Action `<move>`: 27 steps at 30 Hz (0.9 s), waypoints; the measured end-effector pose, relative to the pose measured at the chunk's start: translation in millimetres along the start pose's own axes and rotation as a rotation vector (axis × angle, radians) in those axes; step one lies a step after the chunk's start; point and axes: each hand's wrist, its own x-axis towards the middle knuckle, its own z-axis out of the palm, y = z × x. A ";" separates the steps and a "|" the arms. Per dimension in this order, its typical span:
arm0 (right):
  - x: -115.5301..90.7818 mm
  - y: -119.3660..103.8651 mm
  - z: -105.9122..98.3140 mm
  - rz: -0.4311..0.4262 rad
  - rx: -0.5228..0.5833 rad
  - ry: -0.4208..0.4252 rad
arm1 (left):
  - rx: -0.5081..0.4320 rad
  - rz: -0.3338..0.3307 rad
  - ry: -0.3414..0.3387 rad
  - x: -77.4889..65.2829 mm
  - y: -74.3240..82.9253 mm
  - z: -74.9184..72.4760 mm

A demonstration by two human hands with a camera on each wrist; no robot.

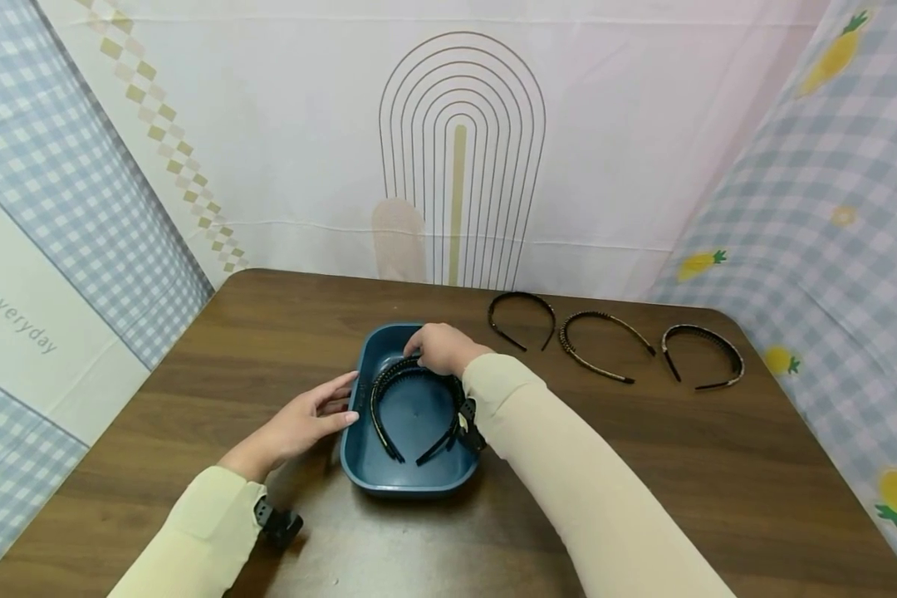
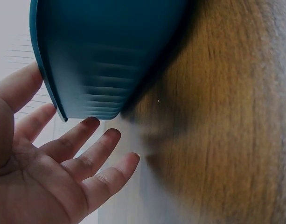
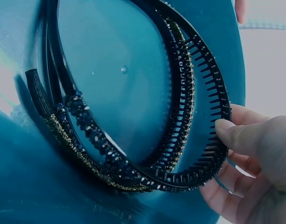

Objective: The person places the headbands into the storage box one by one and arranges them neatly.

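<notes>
A blue plastic basin (image 1: pixel 411 477) stands on the table with several dark headbands (image 1: pixel 377 407) lying in it. My right hand (image 1: pixel 443 349) reaches over the far right part of the basin. In the right wrist view its thumb and fingers (image 3: pixel 236 135) pinch the toothed band of a black beaded headband (image 3: pixel 217 88). Beneath that one, a headband with gold glitter (image 3: pixel 63 133) overlaps others. My left hand (image 1: pixel 299 428) is at the basin's left side, fingers spread, thumb and fingertips touching the rim; the left wrist view shows the basin's outer wall (image 2: pixel 105 60) beside the extended fingers.
Three more headbands lie on the table at the back right: a thin black one (image 1: pixel 523 295), a gold-toned one (image 1: pixel 590 365) and one with a pale patterned outside (image 1: pixel 740 370). Behind the wooden table (image 1: pixel 643 465) hangs a white printed cloth (image 1: pixel 284 124).
</notes>
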 end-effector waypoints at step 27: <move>-6.2 -4.9 -5.7 -0.050 -0.032 0.127 | 0.017 0.002 -0.022 -2.0 5.8 -0.1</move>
